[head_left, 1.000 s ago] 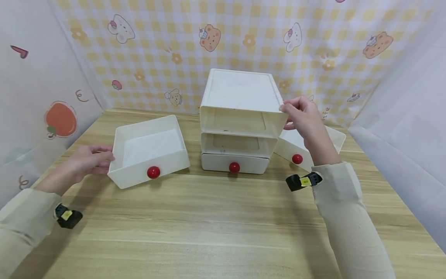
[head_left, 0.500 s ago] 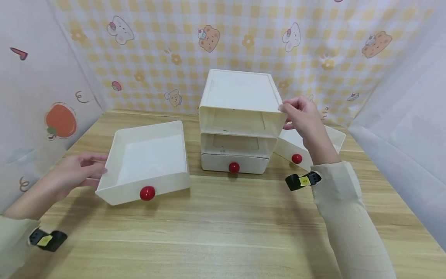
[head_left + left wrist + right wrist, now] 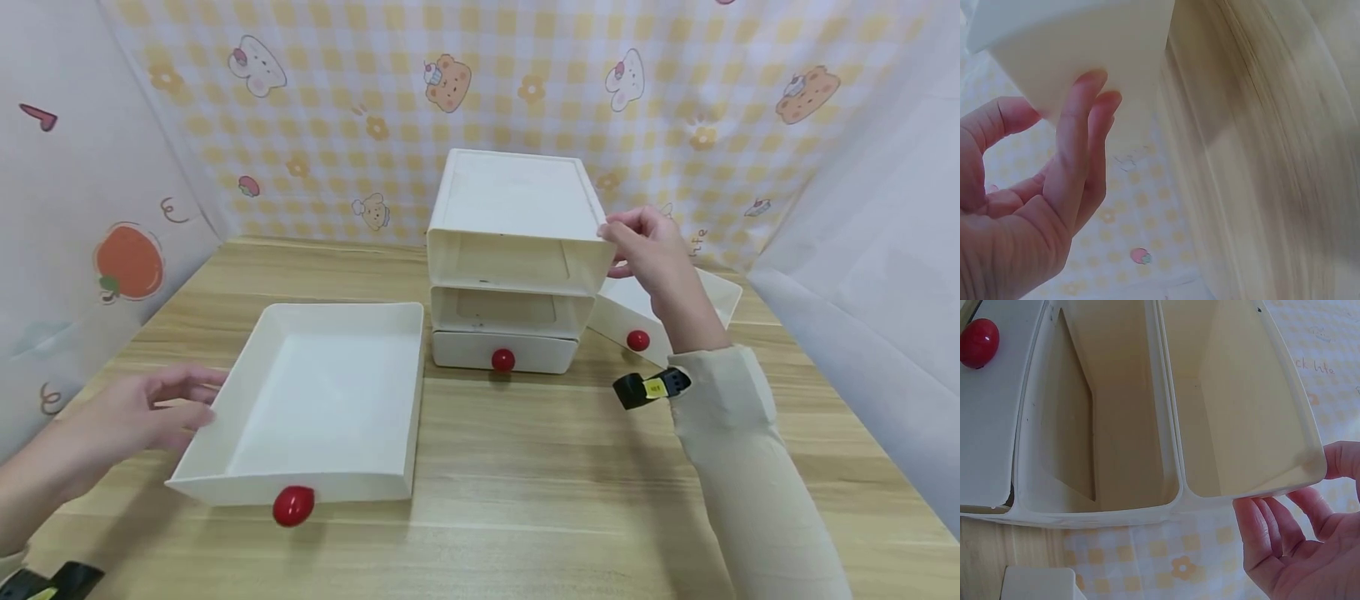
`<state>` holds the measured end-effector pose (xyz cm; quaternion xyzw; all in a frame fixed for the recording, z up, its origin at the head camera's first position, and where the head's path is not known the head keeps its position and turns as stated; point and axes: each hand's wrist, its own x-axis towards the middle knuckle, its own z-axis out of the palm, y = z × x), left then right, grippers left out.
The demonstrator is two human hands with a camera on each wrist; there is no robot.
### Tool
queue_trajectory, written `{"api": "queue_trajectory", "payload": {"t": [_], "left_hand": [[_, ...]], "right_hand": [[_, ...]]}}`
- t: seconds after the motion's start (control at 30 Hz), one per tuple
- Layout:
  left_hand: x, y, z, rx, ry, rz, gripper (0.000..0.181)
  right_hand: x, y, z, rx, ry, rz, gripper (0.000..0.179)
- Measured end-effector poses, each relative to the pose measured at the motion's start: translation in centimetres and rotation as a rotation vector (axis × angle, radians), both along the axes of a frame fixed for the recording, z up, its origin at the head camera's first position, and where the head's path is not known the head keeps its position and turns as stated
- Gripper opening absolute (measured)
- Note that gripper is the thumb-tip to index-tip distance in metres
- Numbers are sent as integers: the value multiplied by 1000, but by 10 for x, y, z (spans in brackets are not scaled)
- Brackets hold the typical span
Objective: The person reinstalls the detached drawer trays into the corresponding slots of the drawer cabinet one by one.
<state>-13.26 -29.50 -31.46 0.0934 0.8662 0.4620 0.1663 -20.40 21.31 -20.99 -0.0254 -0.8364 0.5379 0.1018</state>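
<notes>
A white drawer (image 3: 322, 392) with a red round knob (image 3: 293, 506) is at the left front, its knob side facing me. My left hand (image 3: 150, 417) holds its left wall; the left wrist view shows fingertips (image 3: 1092, 78) against the outside of that wall. In the middle stands a white three-tier drawer cabinet (image 3: 517, 196). Its two upper bays are bare, while the bottom one holds a drawer (image 3: 457, 350) with a red knob (image 3: 503, 360). My right hand (image 3: 648, 250) grips the cabinet's upper right front corner, thumb at the top edge, fingers along the side (image 3: 1260, 528).
Another white drawer (image 3: 618, 321) with a red knob (image 3: 638, 340) lies angled right of the cabinet, partly behind my right forearm. The wood-grain table (image 3: 525, 500) meets a yellow checked cloth (image 3: 337, 108) at the back and pale cloth walls at both sides.
My left hand has brought the loose left drawer toward me, and the drawer has turned to face more squarely forward. The right hand and the cabinet have stayed in place.
</notes>
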Motion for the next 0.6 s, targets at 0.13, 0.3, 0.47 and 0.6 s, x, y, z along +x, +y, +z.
{"api": "queue_trajectory", "payload": {"t": [0.13,0.3,0.47,0.6], "left_hand": [[11,3,1,17,52,-58,39],[20,22,7,-66,84,-69,40],[23,52,18,-13,57,-128,44],[20,80,26,69,6,-166,46]], "right_hand": [[0,0,0,-4,-7,3,16],[-1,1,1,-4,-6,9,17],[-1,1,1,3,-4,9,17],[-1,0,1,12,-8,9,17]]}}
